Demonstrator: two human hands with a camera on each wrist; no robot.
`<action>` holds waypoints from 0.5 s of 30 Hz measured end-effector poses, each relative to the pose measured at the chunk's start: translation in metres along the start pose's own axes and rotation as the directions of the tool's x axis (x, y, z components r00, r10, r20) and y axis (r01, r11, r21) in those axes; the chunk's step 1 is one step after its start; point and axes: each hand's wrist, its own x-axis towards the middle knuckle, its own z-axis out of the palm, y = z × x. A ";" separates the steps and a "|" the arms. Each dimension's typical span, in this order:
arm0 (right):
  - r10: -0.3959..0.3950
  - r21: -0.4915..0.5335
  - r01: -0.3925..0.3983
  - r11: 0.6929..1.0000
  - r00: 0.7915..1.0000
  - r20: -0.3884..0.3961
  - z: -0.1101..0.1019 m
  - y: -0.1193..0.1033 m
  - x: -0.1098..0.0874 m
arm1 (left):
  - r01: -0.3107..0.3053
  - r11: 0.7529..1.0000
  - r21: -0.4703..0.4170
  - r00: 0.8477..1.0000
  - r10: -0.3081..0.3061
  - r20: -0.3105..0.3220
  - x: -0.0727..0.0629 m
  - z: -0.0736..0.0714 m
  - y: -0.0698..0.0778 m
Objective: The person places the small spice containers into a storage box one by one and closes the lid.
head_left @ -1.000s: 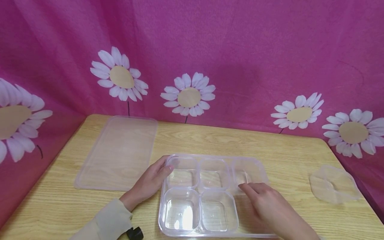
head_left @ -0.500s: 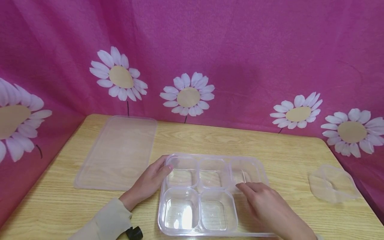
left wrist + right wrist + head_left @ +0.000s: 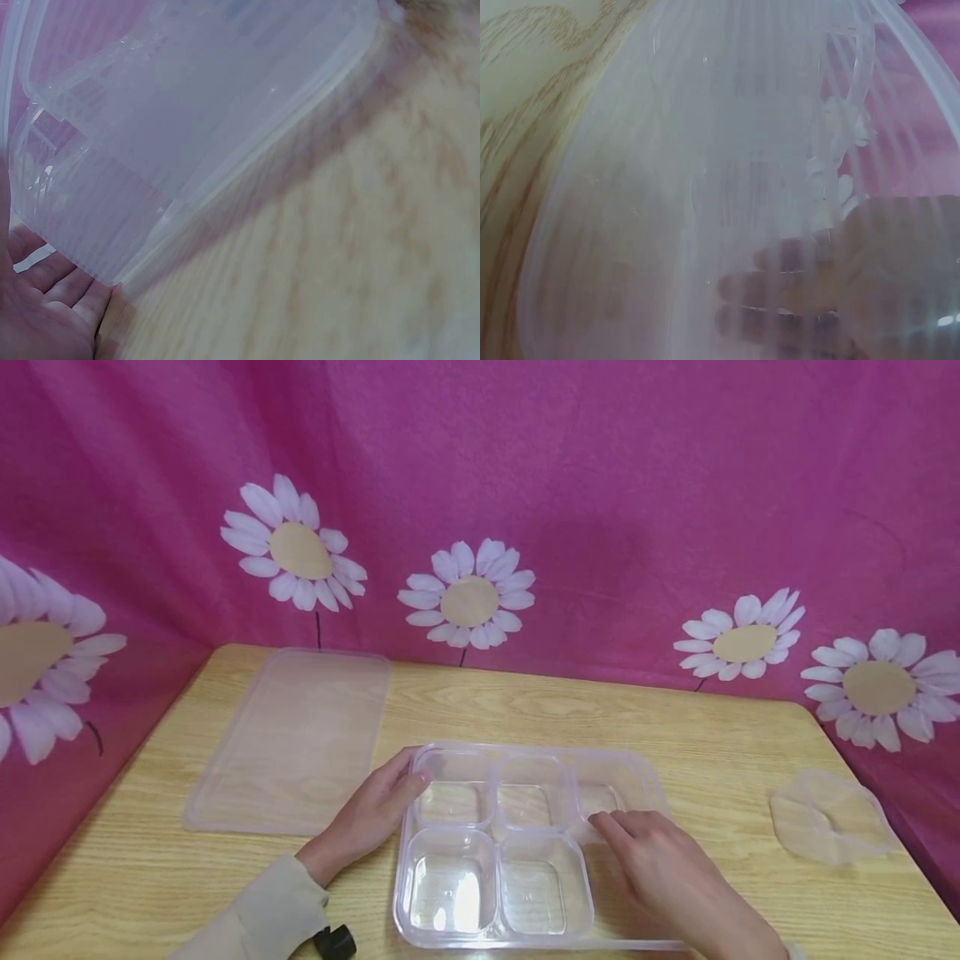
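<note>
A large clear plastic container [image 3: 495, 939] lies in front of me in the head view, with several small clear boxes inside. My left hand [image 3: 378, 810] holds its left side, thumb on the rim and fingers outside against the wall; the left wrist view shows those fingers under the container's edge. My right hand [image 3: 667, 868] reaches into the front right section and pinches the front rim of the back right small box [image 3: 611, 777]; its thumb is hidden. Through the clear wall in the right wrist view, the right fingers [image 3: 780, 289] look blurred.
A flat translucent lid [image 3: 296, 743] lies on the wooden table [image 3: 525, 702] at the left. To the right sits a separate translucent plastic piece [image 3: 832, 818] with a rounded outline. A pink curtain [image 3: 600, 485] with daisies stands behind the table.
My right hand and the back right small box have shifted very slightly left and away from me. My left hand keeps its hold on the container.
</note>
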 end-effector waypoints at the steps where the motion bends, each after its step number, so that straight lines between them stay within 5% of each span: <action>1: 0.008 -0.005 -0.008 1.000 1.000 0.008 0.000 -0.001 0.000 | 0.002 1.000 0.001 1.000 -0.002 -0.001 0.000 0.000 0.000; 9: 0.058 -0.010 -0.058 0.998 0.993 0.101 -0.004 -0.005 0.003 | -0.008 1.000 0.002 1.000 0.008 -0.005 -0.001 -0.001 0.000; 15: 0.045 -0.014 -0.044 0.999 0.994 0.101 -0.005 -0.005 0.003 | -0.001 1.000 0.006 1.000 0.001 -0.006 -0.001 0.000 0.000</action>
